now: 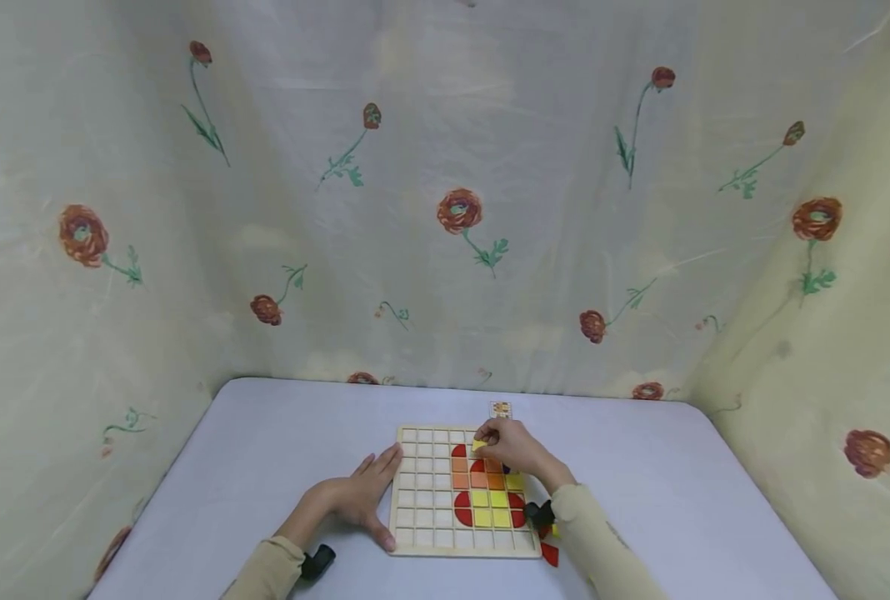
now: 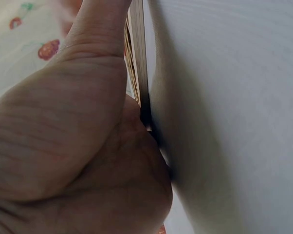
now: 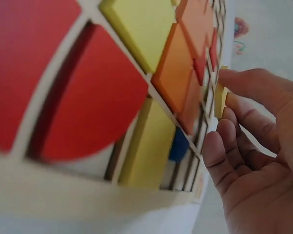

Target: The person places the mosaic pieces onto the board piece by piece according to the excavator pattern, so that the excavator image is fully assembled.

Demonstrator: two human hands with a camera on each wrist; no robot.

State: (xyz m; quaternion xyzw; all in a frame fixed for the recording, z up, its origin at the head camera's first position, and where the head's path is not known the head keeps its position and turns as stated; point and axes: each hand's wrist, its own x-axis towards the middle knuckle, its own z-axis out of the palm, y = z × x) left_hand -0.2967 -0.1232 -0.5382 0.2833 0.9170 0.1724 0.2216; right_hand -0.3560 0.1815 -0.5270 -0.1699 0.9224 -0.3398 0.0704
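- Your right hand (image 1: 516,446) sits over the wooden grid board (image 1: 422,492), near its 1 o'clock corner. Thumb + index are clamped on a small yellow tile (image 1: 479,445); other fingers loosely curled beside it.
- Right wrist view: same yellow tile (image 3: 220,95) pinched edge-on at the fingertips (image 3: 229,78), held just off the board's cells, next to the orange pieces.
- Your left hand (image 1: 362,496) lies flat on the table (image 1: 265,450) at the board's 9 o'clock edge. Fingers straight + close together, tips touching the frame; thumb runs along the edge toward the 7 o'clock corner.
- Left wrist view: thumb (image 2: 95,39) pressed vs. the board's side rail (image 2: 138,53); nothing gripped.
- Board lies approx mid-table, just in front of you. Filled cells on its right half: orange squares (image 1: 477,480) across the middle, yellow squares (image 1: 490,508) below, red quarter-round pieces (image 1: 462,508) at the pattern's corners. Left half = bare cells.
- Blue piece (image 3: 177,146) shows in a cell past the yellow one in the right wrist view.
- Small card (image 1: 501,409) lies on the table at 12 o'clock of the board, just beyond it. Printed pic on it, too small to read; no legible writing or brand anywhere.
- Loose red piece (image 1: 550,553) on the table by the board's 5 o'clock corner, close to your right sleeve.
- Floral cloth (image 1: 460,208) hangs behind + at both sides.
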